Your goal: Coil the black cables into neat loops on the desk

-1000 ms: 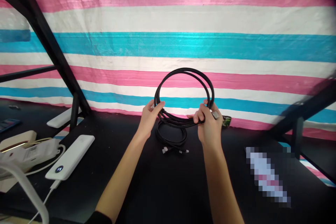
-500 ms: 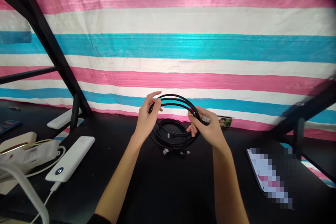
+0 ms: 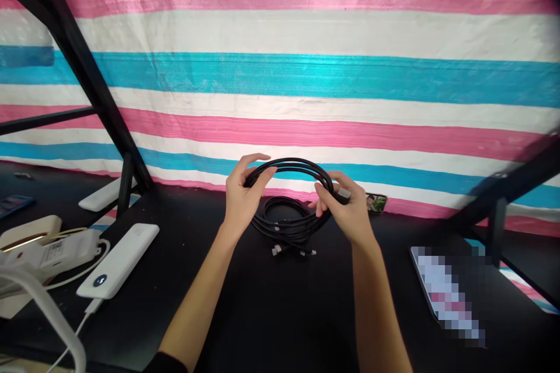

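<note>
A coiled black cable point(image 3: 292, 164) is held up between my two hands, its loops arching from one to the other. My left hand point(image 3: 246, 195) pinches the loops at their left side, thumb in front and index finger stretched above. On the right side, my right hand point(image 3: 346, 204) is closed around the bundle, with a silver-grey connector point(image 3: 344, 193) showing by the thumb. Just below, a second group of black cable coils point(image 3: 284, 239) lies on the black table point(image 3: 262, 315). Metal plugs point(image 3: 277, 250) stick out at its front. Whether the two coils are joined cannot be seen.
At the left lie a white power bank point(image 3: 120, 262) with a cable plugged in and a white power strip point(image 3: 65, 250). A pixelated phone-like device point(image 3: 446, 291) rests at the right. Behind my right hand is a small lit screen point(image 3: 376, 203). Black frame bars point(image 3: 83, 64) stand left and right.
The held loops have drawn closer together into a tighter bundle. My left hand has shifted slightly left, and its thumb now lies further over the cable. The right hand stays nearly in place.
</note>
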Demonstrator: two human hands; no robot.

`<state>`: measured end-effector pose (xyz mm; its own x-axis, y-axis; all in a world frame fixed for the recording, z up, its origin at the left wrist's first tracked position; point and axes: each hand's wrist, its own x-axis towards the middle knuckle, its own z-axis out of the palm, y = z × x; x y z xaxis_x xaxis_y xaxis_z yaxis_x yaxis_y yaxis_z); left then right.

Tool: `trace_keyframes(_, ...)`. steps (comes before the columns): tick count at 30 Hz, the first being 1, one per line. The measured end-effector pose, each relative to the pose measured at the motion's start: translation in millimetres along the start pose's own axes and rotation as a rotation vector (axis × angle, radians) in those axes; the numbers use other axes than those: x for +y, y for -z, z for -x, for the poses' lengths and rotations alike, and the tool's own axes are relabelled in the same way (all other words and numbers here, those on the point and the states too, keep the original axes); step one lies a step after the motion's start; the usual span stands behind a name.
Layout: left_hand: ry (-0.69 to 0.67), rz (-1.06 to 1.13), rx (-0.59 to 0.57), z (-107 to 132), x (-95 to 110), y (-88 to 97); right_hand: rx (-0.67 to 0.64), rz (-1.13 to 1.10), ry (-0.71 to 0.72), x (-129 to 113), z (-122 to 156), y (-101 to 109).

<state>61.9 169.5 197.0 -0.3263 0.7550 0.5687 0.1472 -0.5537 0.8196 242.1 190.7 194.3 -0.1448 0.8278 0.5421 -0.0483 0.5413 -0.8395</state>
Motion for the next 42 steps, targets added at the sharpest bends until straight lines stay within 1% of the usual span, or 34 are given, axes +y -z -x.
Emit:
trace_keyframes(4,-0.112,-0.118,0.001,2,4,0.6,0.145,0.05,0.04,1,0,-7)
trace_keyframes(6,-0.156,-0.191,-0.035,2,3,2.3,0.181,0.092,0.075,0,1,-10)
trace_keyframes(9,-0.19,-0.273,-0.139,0,-2,4.1,0.176,0.12,0.106,-3,3,-12)
trace_keyframes(11,-0.209,-0.302,-0.186,-1,-6,3.6,0.154,0.131,0.101,-5,4,-11)
trace_keyframes(12,-0.227,-0.309,-0.19,-2,-8,2.7,0.142,0.135,0.09,-6,5,-11)
trace_keyframes(14,-0.279,-0.312,-0.157,-2,-11,-0.1,0.13,0.134,0.063,-8,5,-10)
trace_keyframes(17,-0.324,-0.295,-0.082,1,-11,-5.0,0.166,0.111,0.033,-9,5,-9)
trace_keyframes(19,-0.272,-0.268,-0.06,3,-9,-7.3,0.202,0.087,0.032,-9,4,-10)
trace_keyframes(21,-0.166,-0.217,-0.07,4,-6,-8.1,0.222,0.058,0.035,-9,3,-9)
trace_keyframes(24,0.01,-0.151,-0.151,3,-4,-7.5,0.273,-0.019,0.023,-7,1,-7)
trace_keyframes(27,0.157,-0.109,-0.273,0,-6,-6.7,0.397,-0.131,0.007,-4,-3,-2)
trace_keyframes(30,0.232,-0.087,-0.364,-2,-11,-6.6,0.515,-0.258,0.02,-4,-5,4)
trace_keyframes(33,0.271,-0.092,-0.389,-1,-17,-9.6,0.585,-0.401,0.047,-8,-6,6)
trace_keyframes(35,0.323,-0.044,-0.403,3,-20,-15.9,0.602,-0.472,0.054,-11,-6,6)
trace_keyframes(36,0.362,0.001,-0.383,6,-22,-20.5,0.605,-0.499,0.055,-12,-6,5)
trace_keyframes(37,0.409,0.06,-0.329,9,-23,-26.0,0.613,-0.523,0.055,-12,-6,3)
trace_keyframes(38,0.459,0.131,-0.245,13,-25,-31.9,0.625,-0.543,0.056,-12,-6,1)
trace_keyframes(40,0.557,0.31,-0.018,18,-27,-42.8,0.657,-0.568,0.053,-10,-6,-4)
trace_keyframes(41,0.596,0.406,0.078,20,-27,-46.9,0.673,-0.569,0.049,-9,-6,-7)
trace_keyframes(42,0.63,0.497,0.141,22,-27,-49.6,0.69,-0.564,0.046,-8,-5,-10)
